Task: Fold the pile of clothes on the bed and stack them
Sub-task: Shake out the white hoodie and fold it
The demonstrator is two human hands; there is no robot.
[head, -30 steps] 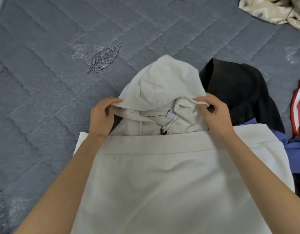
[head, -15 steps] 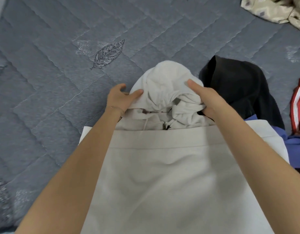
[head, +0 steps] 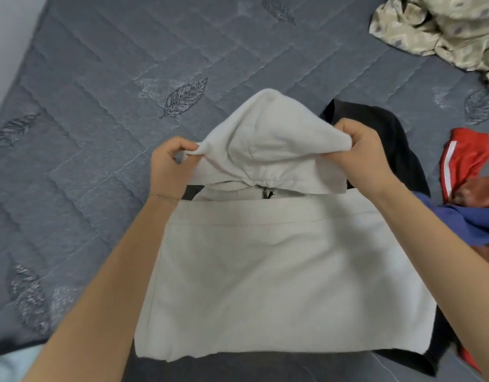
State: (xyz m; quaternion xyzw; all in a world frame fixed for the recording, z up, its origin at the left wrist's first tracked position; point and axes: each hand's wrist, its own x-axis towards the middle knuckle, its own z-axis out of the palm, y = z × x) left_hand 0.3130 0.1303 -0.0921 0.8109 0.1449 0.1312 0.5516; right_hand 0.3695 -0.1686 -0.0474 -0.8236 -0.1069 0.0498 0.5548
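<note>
A cream zip hoodie point(head: 265, 271) lies on the grey quilted bed point(head: 100, 133), its body folded into a rectangle in front of me. Its hood point(head: 268, 139) is lifted off the bed, opening turned down toward the collar and zip. My left hand point(head: 169, 164) pinches the hood's left edge. My right hand point(head: 359, 153) grips the hood's right edge. Both hands hold it stretched between them just beyond the folded body.
A black garment point(head: 386, 133) lies under and right of the hood. Blue cloth point(head: 469, 224) and a red garment with a white stripe point(head: 463, 161) sit at the right. A crumpled beige patterned cloth point(head: 441, 26) lies at the far right corner.
The hood lay flat, then was bunched under both hands. Now both hands have taken its side edges and lifted it, spread open, above the collar.
</note>
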